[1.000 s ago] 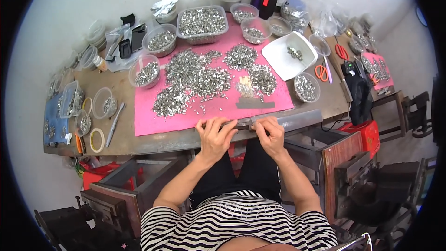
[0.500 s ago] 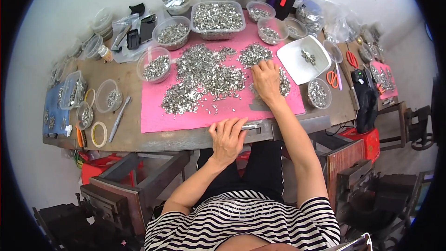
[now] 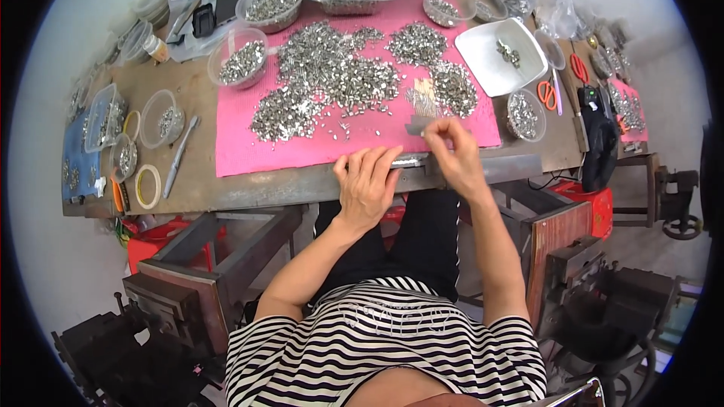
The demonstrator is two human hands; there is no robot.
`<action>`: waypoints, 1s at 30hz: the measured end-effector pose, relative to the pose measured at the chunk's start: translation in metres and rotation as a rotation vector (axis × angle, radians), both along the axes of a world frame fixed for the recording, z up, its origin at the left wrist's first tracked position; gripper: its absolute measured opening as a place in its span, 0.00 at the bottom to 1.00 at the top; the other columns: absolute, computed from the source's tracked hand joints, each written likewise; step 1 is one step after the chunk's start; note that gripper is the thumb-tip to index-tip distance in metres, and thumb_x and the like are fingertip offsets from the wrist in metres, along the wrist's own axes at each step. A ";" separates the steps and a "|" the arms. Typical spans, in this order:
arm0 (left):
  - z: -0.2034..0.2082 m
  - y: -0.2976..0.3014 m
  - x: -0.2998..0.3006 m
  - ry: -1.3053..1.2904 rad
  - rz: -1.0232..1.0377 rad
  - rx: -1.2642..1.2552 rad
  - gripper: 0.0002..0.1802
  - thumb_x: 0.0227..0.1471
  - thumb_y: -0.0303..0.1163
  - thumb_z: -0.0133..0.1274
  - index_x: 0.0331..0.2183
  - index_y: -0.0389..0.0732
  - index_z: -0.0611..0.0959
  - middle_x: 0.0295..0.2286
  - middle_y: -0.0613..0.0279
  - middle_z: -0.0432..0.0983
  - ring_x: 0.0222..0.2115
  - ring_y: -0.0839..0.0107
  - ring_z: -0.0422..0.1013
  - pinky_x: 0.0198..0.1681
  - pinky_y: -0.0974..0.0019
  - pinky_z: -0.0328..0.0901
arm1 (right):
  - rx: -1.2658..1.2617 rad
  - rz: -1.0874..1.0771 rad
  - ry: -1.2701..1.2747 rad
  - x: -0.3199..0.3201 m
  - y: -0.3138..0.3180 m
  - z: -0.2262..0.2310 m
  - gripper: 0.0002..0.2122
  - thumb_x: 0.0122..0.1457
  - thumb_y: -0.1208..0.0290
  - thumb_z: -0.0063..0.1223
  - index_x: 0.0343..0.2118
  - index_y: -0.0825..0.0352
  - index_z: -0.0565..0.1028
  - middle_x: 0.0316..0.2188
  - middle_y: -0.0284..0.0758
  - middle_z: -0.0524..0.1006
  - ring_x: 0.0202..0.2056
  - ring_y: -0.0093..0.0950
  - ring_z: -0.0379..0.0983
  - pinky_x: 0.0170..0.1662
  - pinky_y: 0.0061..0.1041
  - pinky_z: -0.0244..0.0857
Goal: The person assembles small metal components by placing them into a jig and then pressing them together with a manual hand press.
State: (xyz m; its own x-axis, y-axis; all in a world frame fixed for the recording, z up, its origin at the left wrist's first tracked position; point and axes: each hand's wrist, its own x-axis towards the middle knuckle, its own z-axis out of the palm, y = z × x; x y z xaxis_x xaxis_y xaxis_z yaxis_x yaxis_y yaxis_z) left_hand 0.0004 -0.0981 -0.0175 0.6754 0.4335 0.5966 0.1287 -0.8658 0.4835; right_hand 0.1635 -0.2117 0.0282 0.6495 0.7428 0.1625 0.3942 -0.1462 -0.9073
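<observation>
My left hand (image 3: 367,185) rests at the table's front edge, its fingers and thumb closed round one end of a narrow silvery bar (image 3: 408,160). Just right of the bar, my right hand (image 3: 458,157) hovers over the mat's near side with thumb and forefinger pinched; whatever lies between the tips is too small to make out. Beyond it, small silver metal pieces form a pile (image 3: 455,89) beside a patch of thin pins (image 3: 421,102). A broad heap of similar pieces (image 3: 339,75) covers the middle of the pink mat (image 3: 302,152), with another pile (image 3: 417,44) farther back.
Clear tubs of metal pieces, including a large one (image 3: 352,6), line the back. A white tray (image 3: 483,66) and a round tub (image 3: 526,130) stand right, near orange-handled scissors (image 3: 547,96). At left lie a grey pen-like tool (image 3: 181,156) and a tape roll (image 3: 148,186).
My right hand has come back from the right-hand piles to the near edge, uncovering the pins. My left hand stays at the bar. The view has tilted, shifting the table upward.
</observation>
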 end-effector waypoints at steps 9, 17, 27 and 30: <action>-0.004 -0.002 0.002 0.008 -0.007 0.015 0.30 0.46 0.32 0.65 0.54 0.47 0.79 0.45 0.66 0.76 0.47 0.65 0.70 0.55 0.54 0.53 | 0.096 -0.069 -0.140 -0.033 -0.014 -0.028 0.03 0.59 0.81 0.57 0.35 0.71 0.74 0.38 0.39 0.78 0.40 0.36 0.73 0.47 0.32 0.66; 0.004 0.000 0.001 0.018 -0.023 0.007 0.30 0.47 0.29 0.64 0.54 0.46 0.79 0.45 0.62 0.75 0.47 0.61 0.69 0.56 0.52 0.53 | 0.014 0.049 -0.652 -0.025 -0.015 -0.012 0.07 0.54 0.83 0.59 0.35 0.69 0.74 0.36 0.39 0.78 0.38 0.41 0.74 0.44 0.35 0.65; 0.047 0.079 0.016 0.114 -0.233 0.016 0.14 0.55 0.33 0.58 0.45 0.48 0.82 0.40 0.62 0.76 0.45 0.62 0.70 0.56 0.48 0.53 | 0.093 0.075 -0.734 0.010 0.003 0.000 0.05 0.55 0.80 0.60 0.34 0.66 0.78 0.32 0.36 0.80 0.36 0.34 0.76 0.44 0.34 0.64; 0.047 0.144 0.072 0.070 -0.109 0.122 0.10 0.53 0.33 0.60 0.40 0.47 0.84 0.35 0.62 0.77 0.42 0.61 0.71 0.53 0.48 0.54 | 0.056 -0.001 -0.726 0.043 0.061 0.003 0.04 0.57 0.79 0.58 0.35 0.67 0.78 0.30 0.38 0.77 0.35 0.39 0.74 0.42 0.38 0.64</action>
State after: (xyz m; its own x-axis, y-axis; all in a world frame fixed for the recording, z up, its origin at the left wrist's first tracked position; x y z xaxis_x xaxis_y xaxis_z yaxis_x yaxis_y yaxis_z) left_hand 0.0722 0.0454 0.0296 0.7560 0.2831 0.5902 0.0609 -0.9281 0.3672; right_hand 0.2066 -0.1506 0.0316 0.3638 0.7205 0.5903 0.8998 -0.1080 -0.4228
